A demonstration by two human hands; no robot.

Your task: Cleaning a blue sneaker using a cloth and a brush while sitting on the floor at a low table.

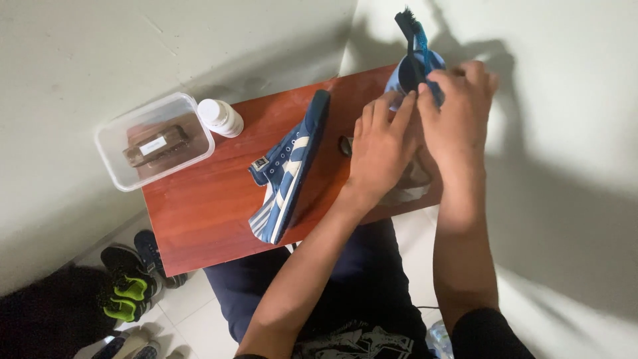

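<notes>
Both hands meet at the far right corner of the reddish wooden table [199,219]. The right hand [462,110] closes its fingers on a blue brush [413,40] with black bristles pointing up. The left hand [379,149] rests curled fingertips against a blue cup [397,78] there; its grip I cannot tell. A blue-and-white striped shoe [287,169] lies on its side in the middle. At the left edge stands a clear plastic box [154,141] with a dark rectangular object bearing a pale label, and just beside it a small white bottle [220,118].

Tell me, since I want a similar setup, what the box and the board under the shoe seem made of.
The box looks like clear plastic: you see the brush inside through its walls. The board looks like reddish-brown wood or wood-look laminate, smooth with faint grain; which one, I cannot tell.
</notes>
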